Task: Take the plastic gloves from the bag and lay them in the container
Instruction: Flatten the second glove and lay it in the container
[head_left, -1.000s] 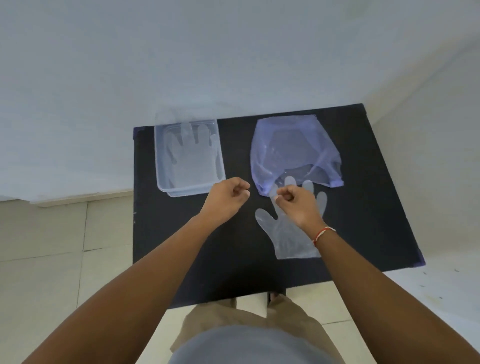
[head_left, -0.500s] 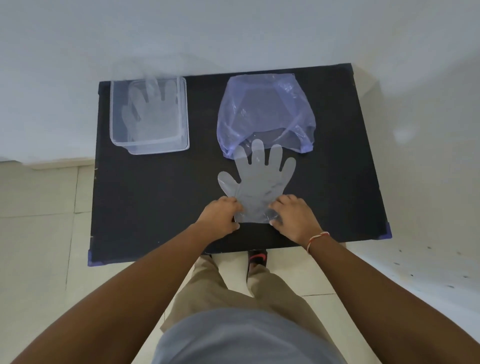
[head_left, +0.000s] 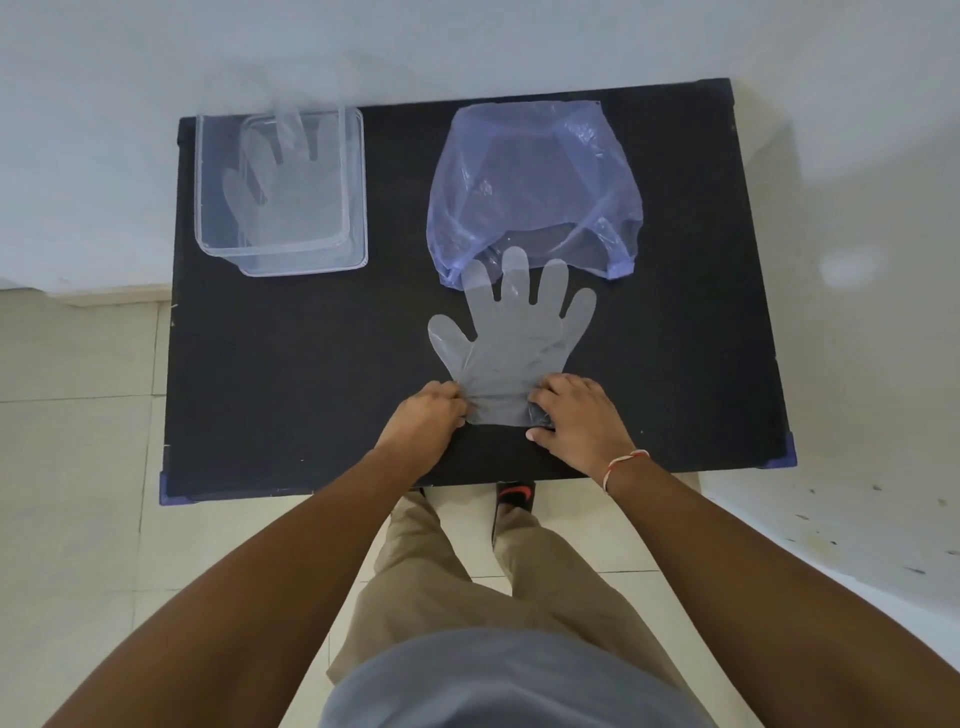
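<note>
A clear plastic glove (head_left: 511, 338) lies flat on the black table (head_left: 291, 364), fingers pointing away, its fingertips just overlapping the mouth of the bluish plastic bag (head_left: 530, 176). My left hand (head_left: 423, 421) pinches the left corner of the glove's cuff. At the cuff's right corner my right hand (head_left: 576, 415) grips it too. A clear container (head_left: 356, 208) stands at the table's far left with another glove (head_left: 283, 192) lying flat inside.
The table stands against a white wall, with tiled floor to the left and right. Its near edge runs just below my hands. My legs and a red-and-black sandal (head_left: 514, 496) show under that edge.
Both hands went from fists near the bag's mouth to the glove's cuff by the near edge. The glove now lies flat and spread out. Little differs since half a second ago.
</note>
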